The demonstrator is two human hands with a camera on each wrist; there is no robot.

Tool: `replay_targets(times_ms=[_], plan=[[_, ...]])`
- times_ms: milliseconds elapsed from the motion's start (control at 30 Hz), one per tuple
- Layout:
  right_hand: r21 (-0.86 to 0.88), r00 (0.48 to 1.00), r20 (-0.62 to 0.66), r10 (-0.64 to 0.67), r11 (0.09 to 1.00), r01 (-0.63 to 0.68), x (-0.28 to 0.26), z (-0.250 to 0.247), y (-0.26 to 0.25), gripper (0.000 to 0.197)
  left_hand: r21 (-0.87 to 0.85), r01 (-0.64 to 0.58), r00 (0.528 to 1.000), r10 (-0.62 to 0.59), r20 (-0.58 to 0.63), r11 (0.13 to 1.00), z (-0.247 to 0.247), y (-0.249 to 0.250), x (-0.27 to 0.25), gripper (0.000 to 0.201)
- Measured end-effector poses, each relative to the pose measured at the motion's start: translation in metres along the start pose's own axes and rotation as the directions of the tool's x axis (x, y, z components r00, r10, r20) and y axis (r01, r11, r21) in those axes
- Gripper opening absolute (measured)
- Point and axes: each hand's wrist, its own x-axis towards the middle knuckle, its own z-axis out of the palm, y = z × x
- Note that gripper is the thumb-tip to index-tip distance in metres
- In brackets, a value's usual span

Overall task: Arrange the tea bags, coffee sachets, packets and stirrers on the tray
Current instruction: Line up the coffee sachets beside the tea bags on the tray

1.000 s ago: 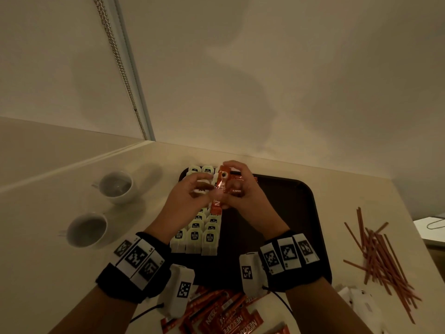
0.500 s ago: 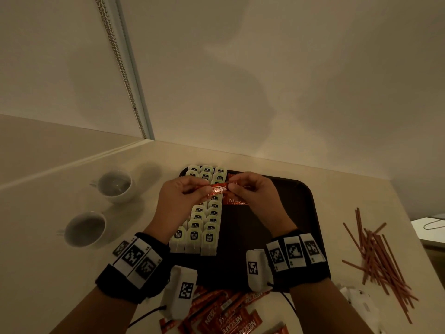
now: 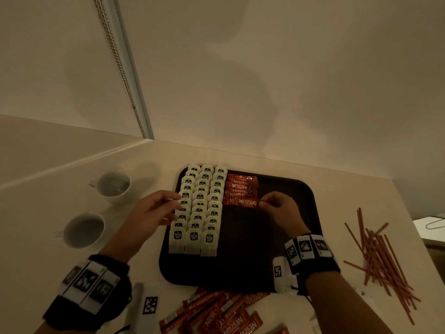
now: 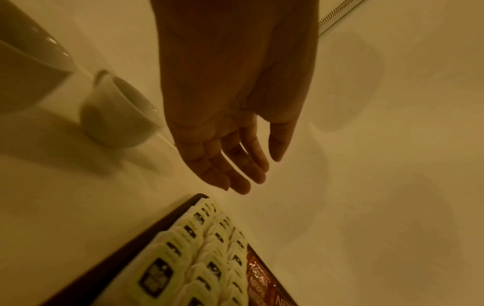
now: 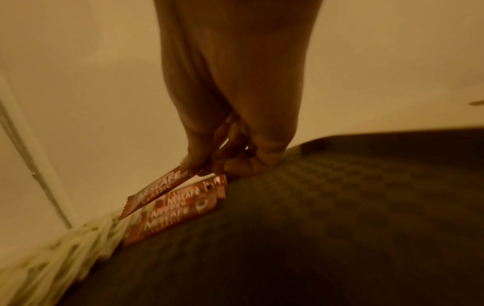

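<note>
While dim light blurs both wrist views: sachet print reads only in part.
Cut off: loose sachets (image 3: 224,317) at the bottom edge.
Right hand (image 3: 280,210): pinches a coffee sachet (image 3: 246,203) over the sachet row (image 3: 240,188) on the tray (image 3: 243,256).
Left hand (image 3: 149,214): spread, holding nothing, beside the tea bags (image 3: 199,208).
Counter (image 3: 31,237): pale; two cups (image 3: 84,230), stirrers (image 3: 380,256) right of the tray.

White tea bags (image 3: 198,208) lay in three overlapping columns along the left part of the dark tray (image 3: 301,189), with a short stack of red Nescafé sachets (image 3: 242,186) just right of their far end. One more red sachet (image 3: 248,202) was held level at the stack's near edge. Loose sachets (image 3: 224,314) lay before the tray, and reddish stirrers (image 3: 380,256) lay scattered to its right.
</note>
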Motion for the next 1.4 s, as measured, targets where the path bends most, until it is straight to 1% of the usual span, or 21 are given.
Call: replay_targets(times_ms=[133, 267, 333, 500, 667, 833, 1000, 1100, 1167, 1200, 1233, 1267, 1300, 1367, 1400], plan=[[-0.027, 0.998, 0.02, 0.061, 0.998, -0.06, 0.008, 0.016, 0.015, 0.011, 0.106, 0.036, 0.999, -0.035, -0.012, 0.994, -0.015, -0.014, -0.015, 0.017], [-0.014, 0.999, 0.013, 0.045, 0.999, -0.045, 0.012, 0.028, 0.01, 0.011, 0.164, 0.088, 0.996, -0.088, -0.011, 0.982, -0.028, -0.033, -0.033, 0.018], [-0.024, 0.999, -0.011, 0.052, 0.998, -0.053, 0.015, 0.032, 0.009, 0.012, 0.151, 0.129, 0.992, -0.127, -0.021, 0.98, -0.035, -0.043, -0.043, 0.019], [-0.049, 0.996, -0.065, 0.065, 0.996, -0.069, 0.02, 0.038, 0.01, 0.015, 0.098, 0.248, 0.965, -0.237, -0.111, 0.964, -0.052, -0.068, -0.06, 0.019], [-0.049, 0.995, -0.087, 0.056, 0.997, -0.06, 0.02, 0.04, 0.008, 0.017, 0.073, 0.318, 0.94, -0.305, -0.152, 0.945, -0.059, -0.083, -0.074, 0.017], [-0.075, 0.994, -0.088, 0.067, 0.994, -0.074, 0.02, 0.041, 0.008, 0.018, 0.068, 0.343, 0.932, -0.331, -0.151, 0.937, -0.061, -0.086, -0.081, 0.017], [-0.081, 0.992, -0.12, 0.047, 0.995, -0.057, 0.02, 0.042, 0.009, 0.024, 0.081, 0.329, 0.935, -0.313, -0.165, 0.941, -0.062, -0.081, -0.087, 0.017], [-0.045, 0.992, -0.127, 0.0, 0.999, -0.006, 0.01, 0.036, 0.005, 0.025, 0.107, 0.31, 0.941, -0.289, -0.179, 0.945, -0.061, -0.076, -0.092, 0.018], [-0.029, 0.99, -0.118, -0.072, 0.997, 0.069, -0.008, 0.028, 0.0, 0.021, 0.132, 0.29, 0.949, -0.267, -0.169, 0.948, -0.059, -0.074, -0.096, 0.018], [-0.041, 0.99, -0.082, -0.113, 0.993, 0.11, -0.022, 0.023, -0.003, 0.02, 0.151, 0.273, 0.956, -0.249, -0.157, 0.95, -0.056, -0.074, -0.099, 0.018], [-0.055, 0.989, -0.014, -0.146, 0.988, 0.145, -0.038, 0.018, -0.006, 0.018, 0.179, 0.252, 0.964, -0.229, -0.138, 0.951, -0.052, -0.074, -0.101, 0.018], [-0.071, 0.982, 0.084, -0.169, 0.982, 0.175, -0.055, 0.014, -0.008, 0.018, 0.215, 0.23, 0.972, -0.211, -0.107, 0.949, -0.047, -0.074, -0.104, 0.017], [-0.099, 0.963, 0.199, -0.179, 0.974, 0.202, -0.074, 0.01, -0.009, 0.019, 0.26, 0.205, 0.979, -0.194, -0.068, 0.944, -0.04, -0.075, -0.106, 0.016], [-0.202, 0.894, 0.422, -0.152, 0.945, 0.256, -0.109, 0.005, -0.004, 0.023, 0.366, 0.135, 0.987, -0.159, 0.038, 0.921, -0.024, -0.08, -0.109, 0.013], [-0.253, 0.859, 0.496, -0.126, 0.925, 0.282, -0.125, 0.004, 0.0, 0.027, 0.425, 0.082, 0.985, -0.137, 0.101, 0.902, -0.014, -0.082, -0.11, 0.012]])
